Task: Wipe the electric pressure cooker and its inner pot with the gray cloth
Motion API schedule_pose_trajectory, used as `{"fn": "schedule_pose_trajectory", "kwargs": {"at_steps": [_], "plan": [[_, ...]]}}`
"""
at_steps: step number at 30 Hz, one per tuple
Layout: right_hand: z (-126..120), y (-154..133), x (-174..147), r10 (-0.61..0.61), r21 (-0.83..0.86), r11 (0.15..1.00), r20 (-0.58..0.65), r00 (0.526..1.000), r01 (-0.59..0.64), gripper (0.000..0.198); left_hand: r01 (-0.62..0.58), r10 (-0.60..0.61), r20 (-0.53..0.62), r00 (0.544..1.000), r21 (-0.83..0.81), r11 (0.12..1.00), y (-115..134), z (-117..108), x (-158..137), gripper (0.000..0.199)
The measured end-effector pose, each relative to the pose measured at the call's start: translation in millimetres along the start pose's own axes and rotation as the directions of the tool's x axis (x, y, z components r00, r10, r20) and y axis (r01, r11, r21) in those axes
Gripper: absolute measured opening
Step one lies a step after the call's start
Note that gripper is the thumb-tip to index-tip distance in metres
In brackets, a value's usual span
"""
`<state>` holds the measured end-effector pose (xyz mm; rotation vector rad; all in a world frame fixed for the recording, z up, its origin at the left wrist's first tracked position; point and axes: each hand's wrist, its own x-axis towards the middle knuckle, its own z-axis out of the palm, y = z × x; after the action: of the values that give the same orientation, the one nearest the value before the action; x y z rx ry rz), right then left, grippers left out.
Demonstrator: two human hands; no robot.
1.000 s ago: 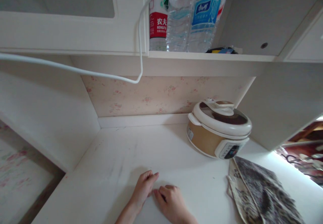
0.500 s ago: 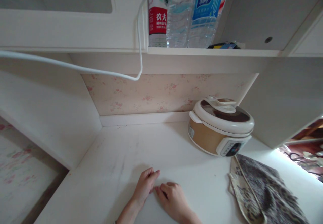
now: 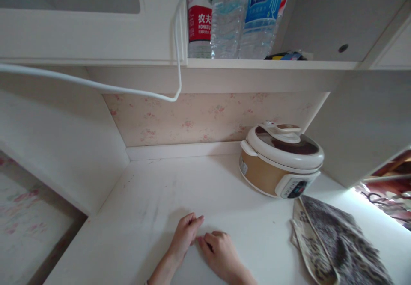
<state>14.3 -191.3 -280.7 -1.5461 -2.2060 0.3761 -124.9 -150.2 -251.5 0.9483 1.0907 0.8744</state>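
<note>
Grip on both sides found narrow: left hand [image 3: 187,233] and right hand [image 3: 218,250] each have the fingers curled in, with nothing seen held. Whether anything small is hidden inside cannot be told. Both are low over the white table [image 3: 105,246], side by side at the near edge of the view, the left slightly farther forward; contact between them cannot be confirmed.

Nearest items lie to the right. Electric cooker [image 3: 265,176], lidded and upright, sits ahead and to the right of both hands, well apart from them, its side lug toward the left and its control panel facing the near right. Folded cloth [image 3: 346,238] lies flat, directly right of the hands; its long axis runs from beside the cooker's panel diagonally down toward the near right. Right hand is the nearer one to cooker and cloth alike.
</note>
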Motion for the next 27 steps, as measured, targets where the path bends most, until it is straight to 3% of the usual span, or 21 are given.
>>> {"fn": "schedule_pose_trajectory", "kwargs": {"at_steps": [27], "plan": [[-4.7,-3.9,-0.5,0.014,-0.010,1.000,0.022,1.000,-0.014,0.042,0.002,-0.002,-0.030,1.000,0.013,1.000,4.0,2.9,-2.6,0.055]]}}
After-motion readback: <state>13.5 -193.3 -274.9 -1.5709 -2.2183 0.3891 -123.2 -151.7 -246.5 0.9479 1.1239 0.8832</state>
